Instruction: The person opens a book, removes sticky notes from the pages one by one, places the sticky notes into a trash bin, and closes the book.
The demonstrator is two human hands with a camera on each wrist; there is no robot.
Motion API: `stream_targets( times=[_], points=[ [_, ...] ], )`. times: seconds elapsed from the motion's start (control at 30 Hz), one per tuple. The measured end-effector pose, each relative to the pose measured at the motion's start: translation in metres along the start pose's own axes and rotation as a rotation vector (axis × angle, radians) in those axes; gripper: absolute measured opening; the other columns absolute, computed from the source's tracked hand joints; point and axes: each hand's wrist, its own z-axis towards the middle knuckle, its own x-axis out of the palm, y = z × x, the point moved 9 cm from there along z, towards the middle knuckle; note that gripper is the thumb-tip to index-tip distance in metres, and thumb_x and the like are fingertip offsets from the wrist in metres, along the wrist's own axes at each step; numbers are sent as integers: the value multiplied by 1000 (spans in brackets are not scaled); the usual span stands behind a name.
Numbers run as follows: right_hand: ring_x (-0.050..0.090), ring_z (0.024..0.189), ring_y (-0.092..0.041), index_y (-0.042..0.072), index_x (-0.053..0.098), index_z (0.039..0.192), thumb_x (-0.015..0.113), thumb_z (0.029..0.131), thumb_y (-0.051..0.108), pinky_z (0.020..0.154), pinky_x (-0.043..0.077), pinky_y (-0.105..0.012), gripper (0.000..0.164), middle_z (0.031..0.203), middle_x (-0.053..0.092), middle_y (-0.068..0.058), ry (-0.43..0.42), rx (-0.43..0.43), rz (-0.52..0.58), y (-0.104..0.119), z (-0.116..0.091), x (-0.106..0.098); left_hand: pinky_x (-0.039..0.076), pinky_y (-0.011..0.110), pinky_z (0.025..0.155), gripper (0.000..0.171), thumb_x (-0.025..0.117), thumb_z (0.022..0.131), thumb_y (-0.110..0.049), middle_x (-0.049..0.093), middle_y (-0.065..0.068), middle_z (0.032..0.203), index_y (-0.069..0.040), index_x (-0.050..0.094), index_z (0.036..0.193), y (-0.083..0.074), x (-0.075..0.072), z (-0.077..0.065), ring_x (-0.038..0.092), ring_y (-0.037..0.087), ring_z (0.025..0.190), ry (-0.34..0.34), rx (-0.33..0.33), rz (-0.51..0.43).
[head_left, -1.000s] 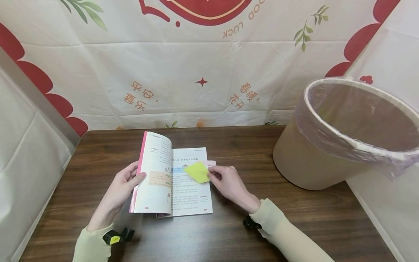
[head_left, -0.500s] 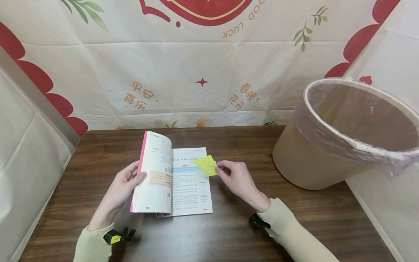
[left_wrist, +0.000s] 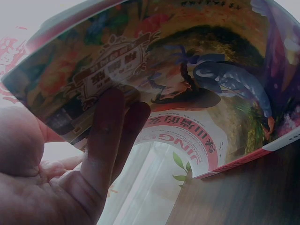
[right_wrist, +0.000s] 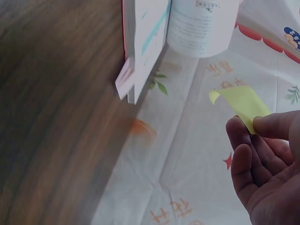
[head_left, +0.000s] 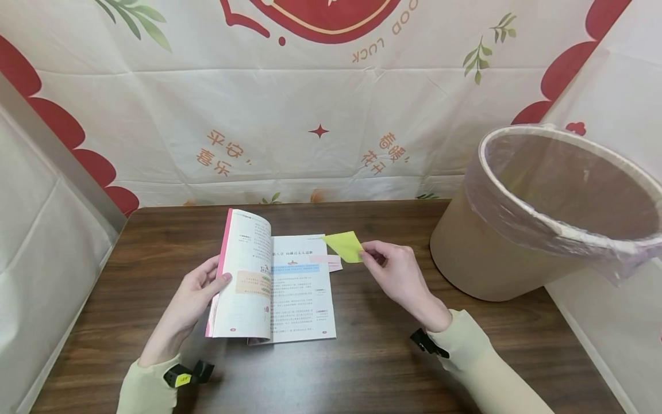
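An open book (head_left: 297,305) lies on the table, its left pages raised. My left hand (head_left: 193,293) grips that raised side, thumb on the page edge and fingers behind. In the left wrist view those fingers press the illustrated cover (left_wrist: 225,84). My right hand (head_left: 395,273) pinches a yellow sticky note (head_left: 343,246) by one corner, just off the book's upper right edge. The right wrist view shows the note (right_wrist: 243,103) between thumb and forefinger, its far end curling. A pink paper tab (head_left: 335,263) sticks out of the book's right edge.
A tan waste bin (head_left: 481,253) with a clear plastic liner stands at the right on the dark wooden table (head_left: 362,362). Behind the table hangs a printed white cloth (head_left: 279,115). White panels flank both sides.
My right hand has drawn the sticky note up and to the right, off the page, uncovering the blue-marked lines and the pink tab. The left hand keeps its place on the book.
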Motion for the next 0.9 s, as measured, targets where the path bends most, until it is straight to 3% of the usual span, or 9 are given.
stream_targets(
  times=[0.3, 0.9],
  points=[
    [52, 59, -2, 5, 75, 93, 73, 82, 8, 52, 45, -21, 11, 74, 65, 7, -105, -92, -57, 4, 4, -33, 56, 39, 74, 62, 58, 96, -24, 55, 23, 129, -1, 32, 148, 3, -2, 2, 68, 23, 93, -5, -16, -19],
    [48, 56, -2, 3, 74, 89, 73, 80, 4, 51, 36, -15, 9, 68, 62, 3, -278, -123, -142, 5, 13, -102, 56, 38, 74, 63, 59, 96, -25, 55, 22, 130, -2, 32, 148, 8, -1, 1, 67, 23, 94, -21, -36, -20]
  ],
)
